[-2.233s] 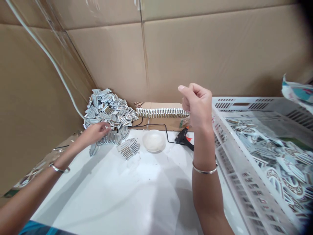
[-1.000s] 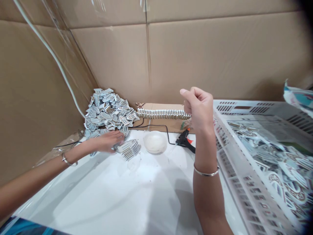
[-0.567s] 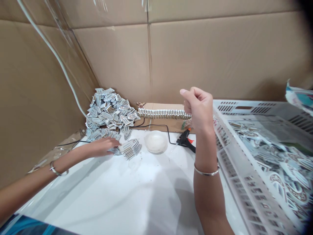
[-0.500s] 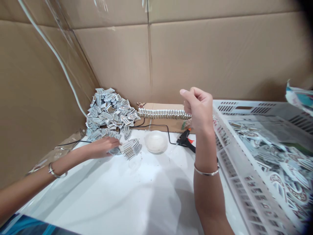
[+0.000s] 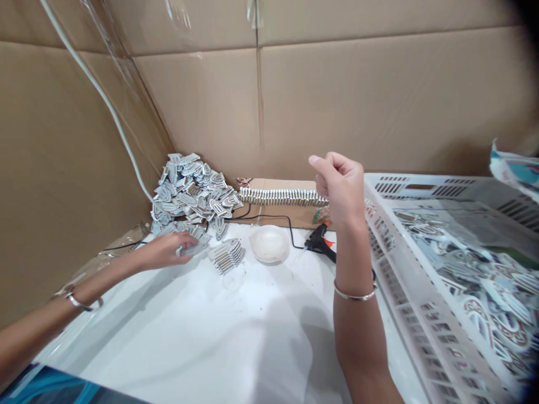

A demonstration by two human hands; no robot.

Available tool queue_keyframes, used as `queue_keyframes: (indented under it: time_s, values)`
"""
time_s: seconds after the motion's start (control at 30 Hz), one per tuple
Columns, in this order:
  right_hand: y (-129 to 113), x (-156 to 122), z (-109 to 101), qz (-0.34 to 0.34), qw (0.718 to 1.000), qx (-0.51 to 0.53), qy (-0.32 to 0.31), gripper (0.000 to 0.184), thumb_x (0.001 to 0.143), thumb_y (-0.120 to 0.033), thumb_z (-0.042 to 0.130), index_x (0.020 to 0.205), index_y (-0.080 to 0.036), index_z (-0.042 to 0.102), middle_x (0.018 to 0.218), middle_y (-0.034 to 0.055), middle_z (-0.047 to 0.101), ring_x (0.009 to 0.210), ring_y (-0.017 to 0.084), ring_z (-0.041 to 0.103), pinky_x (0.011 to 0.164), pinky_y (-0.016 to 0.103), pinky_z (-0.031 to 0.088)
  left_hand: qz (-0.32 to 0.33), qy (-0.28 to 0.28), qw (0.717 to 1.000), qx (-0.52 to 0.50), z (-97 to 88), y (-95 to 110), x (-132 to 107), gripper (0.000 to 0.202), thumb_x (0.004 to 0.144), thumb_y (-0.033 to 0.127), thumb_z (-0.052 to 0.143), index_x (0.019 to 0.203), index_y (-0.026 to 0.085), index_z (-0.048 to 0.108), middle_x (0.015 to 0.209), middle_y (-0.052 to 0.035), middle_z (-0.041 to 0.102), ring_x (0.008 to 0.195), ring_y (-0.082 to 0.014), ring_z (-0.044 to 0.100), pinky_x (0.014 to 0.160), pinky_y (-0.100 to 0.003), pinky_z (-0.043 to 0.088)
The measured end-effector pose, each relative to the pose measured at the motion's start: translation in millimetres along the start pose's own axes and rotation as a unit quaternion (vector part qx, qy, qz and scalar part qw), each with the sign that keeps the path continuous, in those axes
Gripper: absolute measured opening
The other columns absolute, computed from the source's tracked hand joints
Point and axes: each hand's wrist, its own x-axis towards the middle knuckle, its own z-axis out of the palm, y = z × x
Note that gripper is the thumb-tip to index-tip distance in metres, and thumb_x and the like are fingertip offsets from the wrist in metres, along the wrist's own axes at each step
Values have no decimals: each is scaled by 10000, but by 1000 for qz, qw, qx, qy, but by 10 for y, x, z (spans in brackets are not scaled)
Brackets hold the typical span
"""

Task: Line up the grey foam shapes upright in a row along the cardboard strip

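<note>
My left hand (image 5: 168,251) is at the table's left side, its thumb and fingers closed round a flat grey-white piece (image 5: 199,247). Just right of it, a fanned stack of similar pieces (image 5: 227,257) with striped faces lies on the table. Behind the hand rises a heap of these arch-shaped pieces (image 5: 191,191). My right hand (image 5: 343,188) is raised in a closed fist in front of the cardboard wall; whatever its fingers may hold is hidden.
A white dish (image 5: 269,244) stands mid-table beside a black glue gun (image 5: 320,242) with its cord. A long row of small pieces (image 5: 282,196) runs along a cardboard strip at the back. On the right, a white plastic crate (image 5: 404,292) holds many flat pieces.
My left hand has drawn back slightly left from beside the fanned stack, and the piece in its fingers now shows. My right fist has stayed almost still.
</note>
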Motion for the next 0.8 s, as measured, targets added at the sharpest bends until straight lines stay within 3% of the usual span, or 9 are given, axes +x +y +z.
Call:
queue_keyframes:
  time_s: [0.17,0.37,0.57,0.8]
  values:
    - [-9,-6,9,3,1000,5,-1,501,831,-297,666,587,-211,238,563,-64,204,501,74,173,453,247,178,-43,72,992,-93,-339,250,-4,502,865,527,563,1228,190,646,1081,-69,707,918,-194,638,815,-288,484]
    - [-31,-10,-13,7,1000,11,5,500,827,-287,667,579,-214,240,546,-67,202,490,74,171,448,250,173,-7,104,993,-57,-330,716,89,478,830,559,565,1164,245,702,967,-44,703,852,-198,649,776,-294,477]
    - [-37,2,-54,10,1000,15,1,524,832,-347,682,589,-214,237,541,-71,194,472,68,169,440,248,177,-15,94,995,-44,-237,760,177,418,802,523,599,1113,272,720,919,-38,707,809,-190,645,736,-289,476]
    - [-25,9,-84,2,1000,12,6,510,847,-324,665,593,-213,237,548,-67,202,479,70,173,447,250,182,-14,75,996,-52,-211,772,206,460,809,542,586,1126,230,704,935,-55,711,822,-199,657,732,-288,484]
